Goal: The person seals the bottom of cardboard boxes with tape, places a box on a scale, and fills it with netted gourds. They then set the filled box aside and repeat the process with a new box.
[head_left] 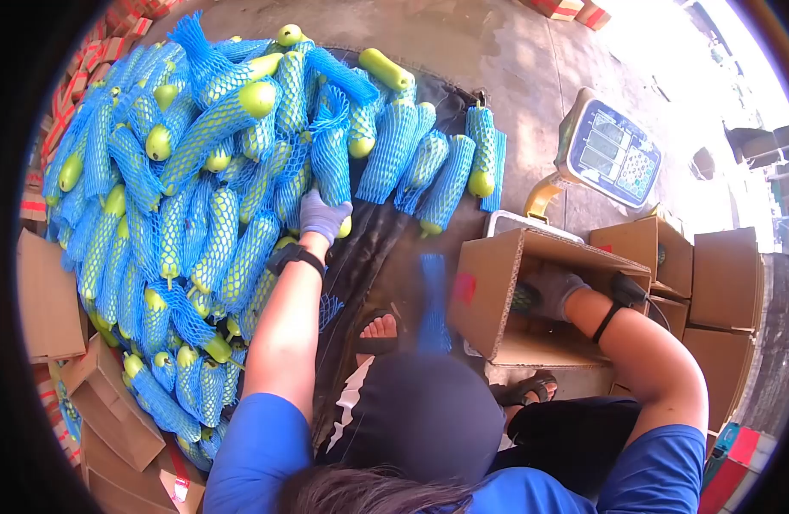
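A big pile of green fruits in blue foam nets (197, 188) covers the floor at the left. My left hand (323, 216), in a grey glove, reaches into the pile's right edge and closes on a netted fruit (344, 224) there. My right hand (550, 289), also gloved, is inside an open cardboard box (488, 291) at the right, holding a green fruit (524, 298) down in it. A loose blue net (432, 300) lies in front of the box.
A weighing scale (607, 154) stands behind the box. More cardboard boxes (720, 283) are stacked at the right, and flattened cartons (112, 411) lie at the lower left. My sandalled feet (379, 332) rest on a dark mat (369, 248).
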Demonstrator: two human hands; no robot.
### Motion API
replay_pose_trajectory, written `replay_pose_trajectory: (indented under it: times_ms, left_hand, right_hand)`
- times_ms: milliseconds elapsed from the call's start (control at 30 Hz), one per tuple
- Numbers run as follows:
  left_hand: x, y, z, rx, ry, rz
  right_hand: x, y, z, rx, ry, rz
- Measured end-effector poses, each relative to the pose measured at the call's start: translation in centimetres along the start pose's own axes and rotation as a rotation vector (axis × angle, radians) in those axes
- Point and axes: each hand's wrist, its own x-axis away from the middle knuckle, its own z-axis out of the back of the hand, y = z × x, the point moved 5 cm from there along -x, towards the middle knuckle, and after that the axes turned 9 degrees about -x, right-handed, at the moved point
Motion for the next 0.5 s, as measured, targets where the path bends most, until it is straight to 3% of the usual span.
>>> replay_pose_trajectory:
  times_ms: [33, 67, 100, 167, 233, 300, 367, 433, 500]
  left_hand:
    - [-0.4, -1.3, -0.8, 0.420, -0.142, -0.086]
    - [-0.5, -3.9, -2.4, 0.793, -0.241, 0.035]
    - [1.9, -2.3, -1.2, 1.224, -0.584, 0.124]
    - [4.8, -0.9, 1.2, 1.273, -0.638, 0.228]
    - [11.3, 5.6, 7.6, 1.413, -0.570, -0.093]
    - [14.7, 8.7, 10.2, 1.511, -0.740, -0.118]
    - [17.4, 14.5, 13.0, 1.544, -0.849, -0.179]
    - [19.0, 17.3, 13.0, 1.599, -0.920, -0.227]
    - [19.7, 19.9, 12.6, 1.570, -1.173, -0.267]
  right_hand:
    - [0.3, 0.4, 0.2, -0.002, -0.001, 0.001]
    - [1.2, 0.5, 1.0, -0.043, 0.052, 0.041]
    - [2.1, 0.3, 2.0, -0.084, 0.106, 0.082]
    - [3.6, -0.9, 4.1, -0.016, 0.016, 0.081]
    - [6.3, -2.5, 7.3, 0.046, -0.070, 0.072]
    - [10.0, -4.1, 11.1, -0.104, -0.103, 0.006]
    - [12.9, -6.8, 15.1, -0.305, 0.209, 0.147]
    - [15.3, -8.6, 17.4, -0.747, 0.655, 0.561]
    - [18.1, -12.8, 18.5, -0.691, 0.814, 0.569]
